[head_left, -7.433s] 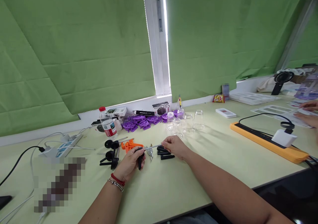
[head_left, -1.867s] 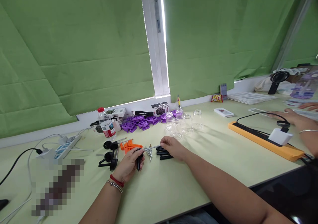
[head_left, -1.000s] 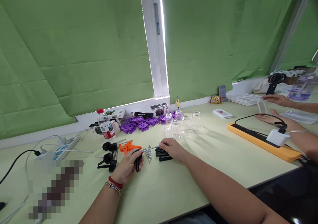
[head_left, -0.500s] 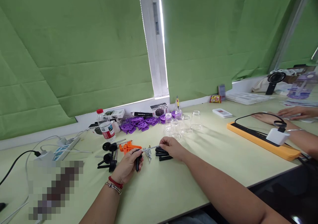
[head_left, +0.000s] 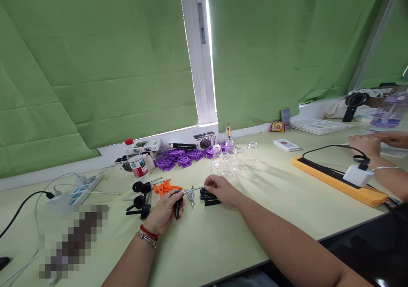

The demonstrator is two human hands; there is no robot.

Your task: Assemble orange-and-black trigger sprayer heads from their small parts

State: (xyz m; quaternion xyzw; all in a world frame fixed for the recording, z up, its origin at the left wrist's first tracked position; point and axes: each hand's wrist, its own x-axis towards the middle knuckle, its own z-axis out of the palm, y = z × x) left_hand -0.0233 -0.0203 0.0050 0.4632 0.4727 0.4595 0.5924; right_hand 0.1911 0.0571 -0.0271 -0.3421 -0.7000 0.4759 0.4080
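Observation:
My left hand [head_left: 164, 212] grips a short black handle [head_left: 177, 208] near the middle of the pale green table [head_left: 223, 244]. A thin metal rod [head_left: 193, 189] runs from that handle to my right hand [head_left: 220, 189], whose fingertips pinch its far end. Small black sticks [head_left: 208, 198] lie under and beside my right hand. Loose metal pins [head_left: 190, 195] sit between my hands. Orange plastic pieces [head_left: 164, 188] and black knobbed parts [head_left: 140, 200] lie just left of my left hand.
Purple plastic wheels [head_left: 178, 157], clear glass cups [head_left: 237, 159] and a water bottle [head_left: 135, 159] stand near the window wall. An orange power strip [head_left: 338, 181] with a white charger [head_left: 357, 175] lies at right. Another person's hands [head_left: 372, 142] work at far right. Cables and sockets [head_left: 79, 185] sit at left.
My hands hold the handle and rod in the same place throughout. The other person's hands at far right have shifted about among their sheets.

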